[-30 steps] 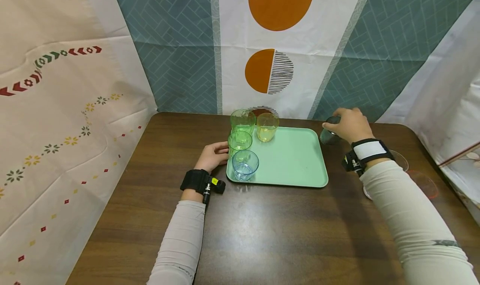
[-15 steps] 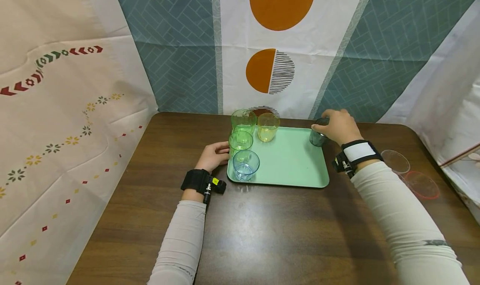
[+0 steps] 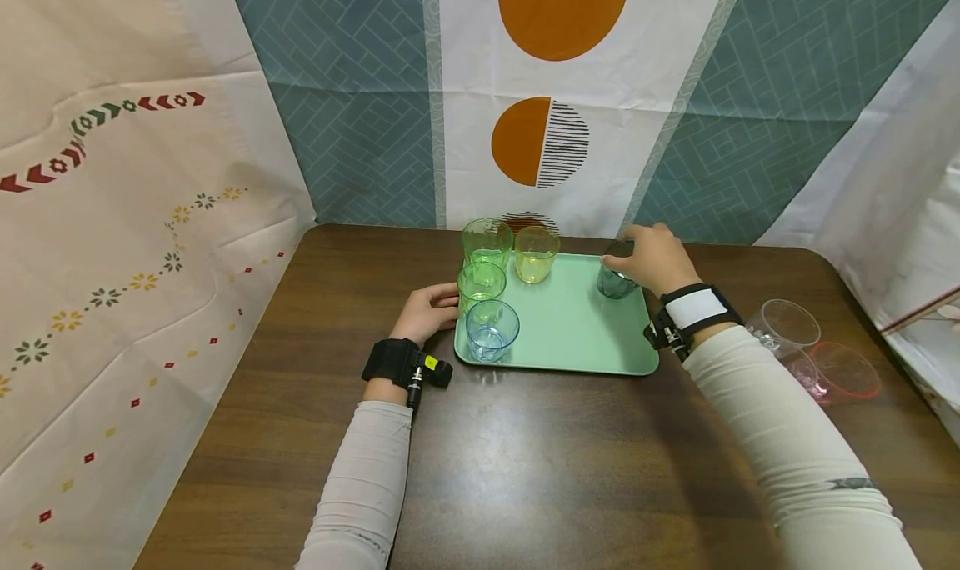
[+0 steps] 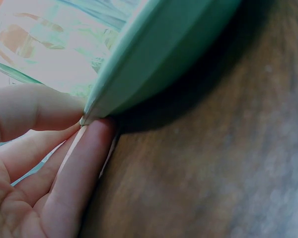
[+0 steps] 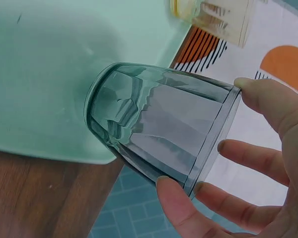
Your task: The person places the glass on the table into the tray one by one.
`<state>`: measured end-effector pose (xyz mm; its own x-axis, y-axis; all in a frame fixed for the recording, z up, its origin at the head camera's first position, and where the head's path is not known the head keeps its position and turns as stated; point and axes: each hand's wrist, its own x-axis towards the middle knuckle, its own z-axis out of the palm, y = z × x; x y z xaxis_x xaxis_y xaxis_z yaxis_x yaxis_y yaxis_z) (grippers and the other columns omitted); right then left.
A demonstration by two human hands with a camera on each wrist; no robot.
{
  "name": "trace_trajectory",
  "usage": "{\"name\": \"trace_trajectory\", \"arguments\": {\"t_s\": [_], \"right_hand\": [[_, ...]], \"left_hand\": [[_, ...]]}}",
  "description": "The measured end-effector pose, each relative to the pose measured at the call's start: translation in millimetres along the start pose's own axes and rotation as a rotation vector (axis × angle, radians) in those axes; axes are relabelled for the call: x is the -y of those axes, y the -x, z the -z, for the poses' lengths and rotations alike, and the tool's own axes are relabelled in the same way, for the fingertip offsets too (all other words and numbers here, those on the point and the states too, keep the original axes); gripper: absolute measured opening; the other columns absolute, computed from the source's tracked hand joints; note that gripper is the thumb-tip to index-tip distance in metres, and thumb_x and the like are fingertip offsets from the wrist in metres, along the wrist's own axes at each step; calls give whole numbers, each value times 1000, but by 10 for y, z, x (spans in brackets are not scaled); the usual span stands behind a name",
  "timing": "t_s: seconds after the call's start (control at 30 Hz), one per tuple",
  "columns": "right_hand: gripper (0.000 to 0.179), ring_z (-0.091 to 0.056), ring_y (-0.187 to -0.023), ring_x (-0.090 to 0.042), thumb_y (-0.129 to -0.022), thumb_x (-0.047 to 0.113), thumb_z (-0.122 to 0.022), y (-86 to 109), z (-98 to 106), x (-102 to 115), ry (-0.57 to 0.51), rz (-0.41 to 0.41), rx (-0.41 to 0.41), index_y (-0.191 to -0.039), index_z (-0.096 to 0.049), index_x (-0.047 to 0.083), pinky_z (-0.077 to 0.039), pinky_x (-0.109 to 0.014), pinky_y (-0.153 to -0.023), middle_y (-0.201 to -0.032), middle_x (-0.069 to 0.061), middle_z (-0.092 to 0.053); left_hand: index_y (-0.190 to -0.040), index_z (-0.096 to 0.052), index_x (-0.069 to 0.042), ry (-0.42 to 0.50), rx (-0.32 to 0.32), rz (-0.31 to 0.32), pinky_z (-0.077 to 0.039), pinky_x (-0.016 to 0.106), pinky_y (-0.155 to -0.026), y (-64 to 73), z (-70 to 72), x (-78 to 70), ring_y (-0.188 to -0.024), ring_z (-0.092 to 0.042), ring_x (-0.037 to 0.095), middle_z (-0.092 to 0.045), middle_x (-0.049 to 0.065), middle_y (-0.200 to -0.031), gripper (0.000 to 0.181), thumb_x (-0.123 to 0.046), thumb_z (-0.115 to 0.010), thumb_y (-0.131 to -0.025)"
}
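My right hand (image 3: 654,258) grips a grey tumbler (image 5: 161,124) by its rim, thumb on one side and fingertips on the other. The tumbler stands upright over the far right corner of a mint-green tray (image 3: 573,328), its base close to the surface. At the tray's left edge, my left hand (image 3: 422,313) pinches the rim between thumb and fingers, as the left wrist view shows. On the tray's left part are a blue tumbler (image 3: 491,337), two green tumblers, one nearer (image 3: 480,285) and one farther (image 3: 486,241), plus a yellow tumbler (image 3: 534,257).
To the right on the brown wooden table (image 3: 555,470) stand a clear glass (image 3: 787,324) and a glass with a red rim (image 3: 847,372), partly behind the right forearm; something pinkish shows between them. Patterned cloth (image 3: 360,120) hangs behind the table and along both sides.
My right hand has carried the grey tumbler leftward from the table beside the tray to over its far right corner. The left hand has stayed at the tray's edge.
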<state>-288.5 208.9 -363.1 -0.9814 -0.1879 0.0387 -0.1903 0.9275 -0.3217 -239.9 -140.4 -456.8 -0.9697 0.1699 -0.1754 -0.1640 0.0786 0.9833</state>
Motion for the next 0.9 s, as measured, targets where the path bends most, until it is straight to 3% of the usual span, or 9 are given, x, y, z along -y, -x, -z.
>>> {"name": "trace_trajectory", "arguments": {"t_s": [0.4,0.8,0.9], "right_hand": [[52,-49,-100,-42,-85,35,-70,-25,-158,142,3,58,-29,-120,-61,-2,-49,-57,-77,-103,-28,-63],[52,-49,-109,-43,-84,37,-70,-36,-266,327,-1,83,-15,-120,-63,0,-47,-60,-87,-111,-26,-65],[52,-49,-107,-42,-83,38,-70,-46,-292,386,-3,92,-14,-119,-64,0,-47,-59,-87,-110,-24,-66]], "left_hand": [[-138,-48,1,0,-1,-1,-52,46,-95,0,-1,-6,-119,-55,30,-54,23,-134,50,3,-60,-90],[-137,-52,-6,-35,-30,-26,-56,41,-91,-136,20,196,-117,-57,25,-57,17,-132,48,0,-62,-90],[-136,-52,-6,-37,-35,-21,-56,41,-91,-110,9,157,-116,-57,24,-58,17,-131,48,0,-62,-90]]}}
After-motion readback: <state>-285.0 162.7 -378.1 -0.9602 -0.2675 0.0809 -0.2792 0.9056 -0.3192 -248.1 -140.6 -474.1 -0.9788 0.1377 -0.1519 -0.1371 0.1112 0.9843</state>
